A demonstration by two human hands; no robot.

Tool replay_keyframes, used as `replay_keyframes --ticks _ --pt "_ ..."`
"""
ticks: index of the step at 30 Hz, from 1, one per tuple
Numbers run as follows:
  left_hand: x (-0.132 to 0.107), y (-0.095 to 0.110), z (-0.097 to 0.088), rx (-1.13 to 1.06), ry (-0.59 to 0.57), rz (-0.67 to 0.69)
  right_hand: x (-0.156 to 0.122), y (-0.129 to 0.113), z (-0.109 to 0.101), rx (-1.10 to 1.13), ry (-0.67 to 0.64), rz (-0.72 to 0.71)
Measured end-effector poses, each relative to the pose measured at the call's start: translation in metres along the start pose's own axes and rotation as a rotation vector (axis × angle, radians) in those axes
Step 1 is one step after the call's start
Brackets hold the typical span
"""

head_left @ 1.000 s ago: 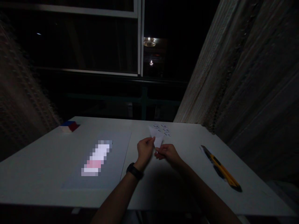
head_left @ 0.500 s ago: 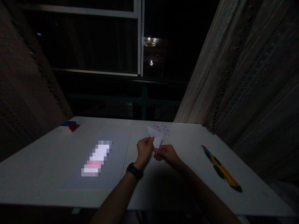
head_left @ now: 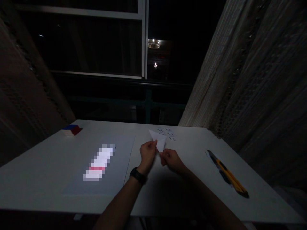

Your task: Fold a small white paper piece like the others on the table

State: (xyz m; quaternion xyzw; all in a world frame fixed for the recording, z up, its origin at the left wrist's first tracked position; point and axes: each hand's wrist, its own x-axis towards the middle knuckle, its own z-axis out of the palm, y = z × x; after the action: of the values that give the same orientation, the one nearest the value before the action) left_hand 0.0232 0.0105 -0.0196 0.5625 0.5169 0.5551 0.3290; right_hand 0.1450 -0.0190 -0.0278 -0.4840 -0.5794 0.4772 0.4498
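In dim light, both my hands hold a small white folded paper triangle [head_left: 158,139] just above the white table [head_left: 48,172]. My left hand [head_left: 147,155], with a dark watch on its wrist, pinches the paper's left side. My right hand [head_left: 170,159] pinches its lower tip. Several small paper scraps [head_left: 168,132] lie on the table just behind the folded piece.
A yellow and black utility knife [head_left: 227,174] lies at the right of the table. A large pale sheet [head_left: 105,166] lies at the left, and a red and blue block [head_left: 70,129] sits at the far left corner. Curtains hang on both sides of a dark window.
The paper triangle has turned and shifted slightly left between my fingers. Both hands stay in nearly the same place. The left curtain has swung back.
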Motion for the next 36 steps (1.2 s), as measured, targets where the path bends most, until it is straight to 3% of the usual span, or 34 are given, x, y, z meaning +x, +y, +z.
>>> replay_keyframes --ticks 9,14,19,27,32,36 --pt "-0.001 0.000 0.001 -0.061 -0.022 0.018 -0.005 0.002 0.002 -0.201 0.051 -0.119" --pt "-0.003 0.000 0.004 -0.076 -0.041 0.002 -0.004 0.000 0.002 -0.028 -0.017 -0.056" --pt "-0.006 0.002 0.007 -0.131 -0.136 0.022 0.001 0.001 -0.005 0.021 0.064 -0.030" --pt "-0.005 0.006 0.006 -0.157 -0.101 -0.009 0.002 0.000 -0.008 0.141 0.034 0.057" --pt "-0.005 0.001 0.006 -0.177 -0.151 -0.027 0.002 0.000 -0.011 0.182 0.100 0.017" --pt "-0.006 0.000 0.006 -0.317 -0.236 -0.068 0.002 0.002 -0.013 0.205 0.131 0.002"
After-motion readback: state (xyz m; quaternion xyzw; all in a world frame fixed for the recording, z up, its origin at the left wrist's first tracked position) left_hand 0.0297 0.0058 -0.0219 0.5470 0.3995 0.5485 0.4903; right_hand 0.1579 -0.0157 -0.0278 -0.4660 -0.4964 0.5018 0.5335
